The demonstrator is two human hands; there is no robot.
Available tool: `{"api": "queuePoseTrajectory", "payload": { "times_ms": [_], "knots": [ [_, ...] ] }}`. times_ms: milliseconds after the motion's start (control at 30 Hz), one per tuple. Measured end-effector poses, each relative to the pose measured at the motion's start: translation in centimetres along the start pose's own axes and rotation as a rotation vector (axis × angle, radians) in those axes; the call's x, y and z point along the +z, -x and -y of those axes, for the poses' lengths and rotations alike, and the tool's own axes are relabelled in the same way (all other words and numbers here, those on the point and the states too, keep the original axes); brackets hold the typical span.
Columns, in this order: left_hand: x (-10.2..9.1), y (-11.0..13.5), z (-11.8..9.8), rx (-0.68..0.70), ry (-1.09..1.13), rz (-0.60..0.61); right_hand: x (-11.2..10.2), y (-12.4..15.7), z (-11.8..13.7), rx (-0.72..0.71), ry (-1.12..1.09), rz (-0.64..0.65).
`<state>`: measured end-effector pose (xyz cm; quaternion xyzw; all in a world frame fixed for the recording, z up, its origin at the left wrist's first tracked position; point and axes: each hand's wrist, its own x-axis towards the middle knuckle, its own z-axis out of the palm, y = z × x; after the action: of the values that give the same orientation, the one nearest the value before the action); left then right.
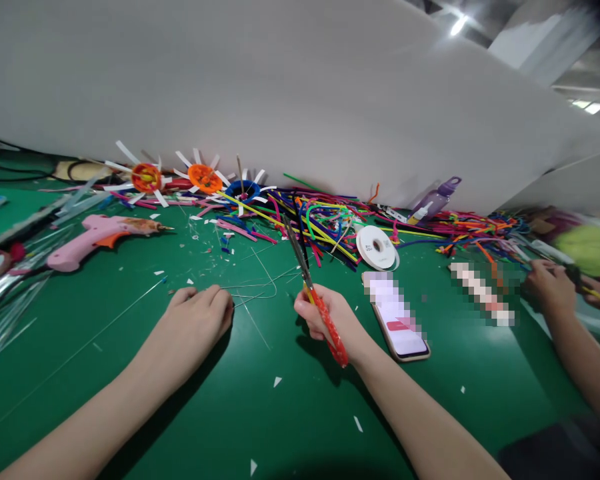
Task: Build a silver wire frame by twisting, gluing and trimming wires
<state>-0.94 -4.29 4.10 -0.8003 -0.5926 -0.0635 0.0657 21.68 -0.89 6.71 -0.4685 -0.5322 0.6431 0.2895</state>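
Where thin strands [274, 291] lie: nine o'clock from your right hand [347, 317], nearer your left hand [197, 320]
Right grip: around scissors [325, 319], axis eleven-to-five
Left grip: curled; pinch hidden, cannot tell

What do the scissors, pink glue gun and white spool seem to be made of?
Scissors: probably steel blades, given their grey metallic look; red handle likely plastic, with glossy highlights.
Pink glue gun: likely hard plastic, judging by its smooth molded body; narrow grey tip looks metal.
White spool: smooth, flat face; plastic or card, can't tell.
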Motion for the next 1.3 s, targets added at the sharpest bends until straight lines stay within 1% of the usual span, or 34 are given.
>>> {"api": "queuePoseTrajectory", "payload": {
  "times_ms": [133, 233, 300, 367, 500, 567, 633, 700, 867, 1000, 1100, 1300],
  "knots": [
    [0.2, 0.2, 0.5, 0.010, -0.044, -0.023, 0.0, -0.1, 0.1, 0.004, -0.014, 0.005],
    [-0.1, 0.3, 1.0, -0.003, -0.078, -0.022, -0.1, -0.2, 0.2, 0.023, -0.014, -0.032],
    [-0.4, 0.4, 1.5, -0.021, -0.102, -0.026, -0.3, -0.3, 0.3, 0.017, 0.037, -0.063],
    [-0.6, 0.5, 1.9, -0.046, -0.126, -0.042, -0.6, -0.3, 0.2, -0.037, 0.170, -0.135],
    [-1.0, 0.8, 2.4, -0.101, -0.210, -0.045, -1.3, -0.3, -0.1, -0.187, 0.591, -0.342],
    [-1.1, 0.8, 2.4, -0.120, -0.234, -0.052, -1.6, -0.4, -0.4, -0.199, 0.698, -0.375],
    [-1.2, 0.8, 2.1, -0.121, -0.217, -0.080, -1.8, -0.6, -0.6, -0.167, 0.703, -0.367],
    [-1.2, 0.6, 1.6, -0.091, -0.159, -0.113, -2.0, -0.8, -0.7, -0.141, 0.672, -0.360],
    [-0.8, 0.3, -0.1, 0.103, 0.099, -0.127, -2.4, -0.9, -0.7, -0.184, 0.696, -0.347],
    [-0.2, 0.4, -1.0, 0.214, 0.182, -0.096, -2.7, -0.9, -0.7, -0.187, 0.731, -0.335],
    [0.3, 0.5, -1.1, 0.236, 0.193, -0.083, -2.7, -0.9, -0.7, -0.188, 0.760, -0.329],
    [1.4, 0.3, -1.1, 0.206, 0.198, -0.096, -2.8, -1.0, -0.8, -0.184, 0.810, -0.290]
  ]
}}
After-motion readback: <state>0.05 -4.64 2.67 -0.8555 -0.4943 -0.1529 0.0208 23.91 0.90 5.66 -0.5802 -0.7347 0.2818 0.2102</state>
